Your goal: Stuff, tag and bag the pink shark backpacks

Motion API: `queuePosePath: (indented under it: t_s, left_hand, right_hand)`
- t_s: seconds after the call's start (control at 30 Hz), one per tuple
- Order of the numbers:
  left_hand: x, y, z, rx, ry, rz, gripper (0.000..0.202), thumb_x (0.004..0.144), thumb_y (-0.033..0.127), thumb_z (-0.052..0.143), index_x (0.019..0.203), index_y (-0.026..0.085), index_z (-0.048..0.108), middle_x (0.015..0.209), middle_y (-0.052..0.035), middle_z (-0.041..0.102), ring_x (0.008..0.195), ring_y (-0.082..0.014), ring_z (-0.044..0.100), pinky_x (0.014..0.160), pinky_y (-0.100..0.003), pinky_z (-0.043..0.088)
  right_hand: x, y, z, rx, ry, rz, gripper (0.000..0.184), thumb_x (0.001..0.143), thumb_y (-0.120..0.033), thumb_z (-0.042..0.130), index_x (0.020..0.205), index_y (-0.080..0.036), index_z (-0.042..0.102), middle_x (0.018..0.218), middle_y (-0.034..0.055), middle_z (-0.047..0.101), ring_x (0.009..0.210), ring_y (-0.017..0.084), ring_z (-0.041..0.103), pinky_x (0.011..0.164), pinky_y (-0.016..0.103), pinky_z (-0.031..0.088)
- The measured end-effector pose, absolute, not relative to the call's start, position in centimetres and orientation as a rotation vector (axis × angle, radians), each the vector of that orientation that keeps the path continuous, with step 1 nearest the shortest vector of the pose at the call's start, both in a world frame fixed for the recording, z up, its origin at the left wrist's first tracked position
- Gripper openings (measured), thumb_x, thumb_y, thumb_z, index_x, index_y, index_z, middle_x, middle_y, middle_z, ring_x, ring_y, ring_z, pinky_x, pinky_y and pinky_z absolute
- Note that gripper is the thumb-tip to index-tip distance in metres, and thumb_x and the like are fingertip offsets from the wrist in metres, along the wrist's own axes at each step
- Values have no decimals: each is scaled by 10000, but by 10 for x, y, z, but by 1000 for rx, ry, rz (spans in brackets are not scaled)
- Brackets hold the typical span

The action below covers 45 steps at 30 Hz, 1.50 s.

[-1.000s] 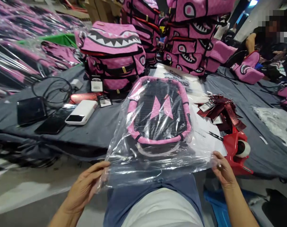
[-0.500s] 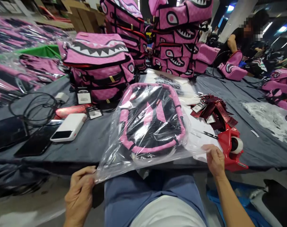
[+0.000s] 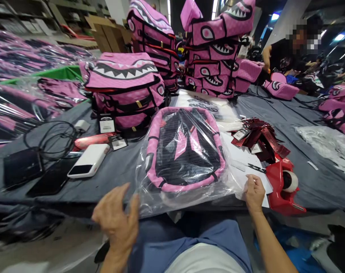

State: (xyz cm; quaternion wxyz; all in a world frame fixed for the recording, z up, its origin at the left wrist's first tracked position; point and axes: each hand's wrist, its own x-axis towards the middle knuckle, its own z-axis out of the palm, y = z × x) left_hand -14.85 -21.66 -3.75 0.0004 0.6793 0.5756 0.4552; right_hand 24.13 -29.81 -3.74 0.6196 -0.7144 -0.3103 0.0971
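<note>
Your left hand (image 3: 117, 220) is splayed wide beside the clear plastic bag (image 3: 151, 201); your right hand (image 3: 254, 191) pinches its near right corner. It lies on the table (image 3: 320, 189), pink backpack (image 3: 189, 151) inside, probably slippery and limp: grip its near edge.

Worktop (image 3: 121, 167) lies free between power bank (image 3: 89, 161) and bagged backpack (image 3: 186, 163). A tape dispenser (image 3: 279, 191) blocks passage beside the right hand (image 3: 254, 194).

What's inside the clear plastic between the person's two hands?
A pink-and-black bag shows through the clear plastic, its ribbed black face with two pink patches upward. The bag's underside and interior are covered and can't be seen.
</note>
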Motion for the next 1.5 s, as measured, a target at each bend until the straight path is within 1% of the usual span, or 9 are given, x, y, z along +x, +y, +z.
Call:
queuePosePath:
  t_s: [0.13, 0.23, 0.37, 0.5, 0.63, 0.8, 1.03, 1.27, 1.5]
  left_hand:
    - [-105, -220, -19, 2704, 1208, 1272, 320, 932, 411, 638, 1195, 229, 620, 1124, -96, 721, 1189, -311, 580, 1146, -521, 259]
    - [-89, -215, -11, 2654, 1114, 1163, 294, 889, 485, 689, 997, 224, 608, 1127, -98, 697, 1219, -319, 545, 1100, -500, 308]
    - [-94, -210, -5, 2495, 1068, 1023, 266, 920, 486, 644, 868, 235, 574, 1163, -83, 673, 1255, -308, 505, 1026, -471, 366]
    - [-103, -212, -4, 2458, 1023, 960, 205, 975, 422, 571, 875, 252, 624, 1158, -57, 689, 1225, -282, 509, 1009, -457, 363]
    - [-105, -212, 2, 2407, 1027, 885, 257, 973, 487, 546, 904, 260, 645, 1143, -58, 704, 1154, -282, 547, 965, -452, 382]
    - [-102, -211, 10, 2361, 1009, 787, 364, 981, 545, 489, 821, 241, 611, 1105, -61, 696, 1088, -262, 556, 916, -428, 402]
    - [-109, -213, 6, 2414, 986, 737, 284, 1021, 448, 463, 930, 266, 660, 1222, -37, 684, 1180, -252, 527, 982, -437, 367]
    - [-100, -190, 16, 2416, 941, 882, 282, 1012, 427, 488, 885, 261, 677, 1038, -23, 732, 1074, -236, 597, 970, -435, 330]
    - [-96, -163, 13, 2081, 846, 672, 366, 929, 485, 542, 717, 229, 695, 907, -36, 699, 862, -184, 630, 809, -317, 482]
  right_hand:
    - [241, -298, -36, -1623, -744, 176, 520, 866, -705, 589, 921, -188, 610, 460, -87, 443, 407, 119, 428, 446, 251, 297]
    - [242, -298, -36, -1617, -765, 176, 515, 877, -697, 582, 923, -186, 616, 451, -89, 438, 398, 117, 436, 442, 247, 302]
    - [242, -299, -38, -1593, -757, 206, 519, 879, -697, 582, 923, -182, 618, 454, -84, 442, 407, 118, 443, 443, 240, 320]
    - [242, -299, -38, -1583, -747, 220, 521, 877, -702, 582, 924, -183, 616, 451, -81, 452, 407, 115, 434, 436, 232, 321]
    - [243, -299, -37, -1572, -756, 233, 533, 875, -712, 578, 922, -183, 620, 445, -79, 453, 400, 111, 425, 424, 226, 316]
    - [242, -299, -36, -1555, -759, 234, 525, 887, -701, 576, 936, -181, 623, 451, -79, 462, 398, 106, 425, 415, 219, 319]
    - [242, -299, -38, -1543, -755, 230, 514, 896, -690, 569, 931, -180, 618, 434, -92, 448, 388, 103, 415, 416, 212, 341]
    - [242, -298, -32, -1507, -763, 218, 485, 898, -667, 588, 925, -183, 605, 429, -92, 453, 387, 101, 427, 422, 203, 339]
    - [246, -287, -30, -1565, -716, 298, 564, 788, -748, 649, 887, -201, 557, 409, -110, 424, 345, 90, 370, 378, 208, 271]
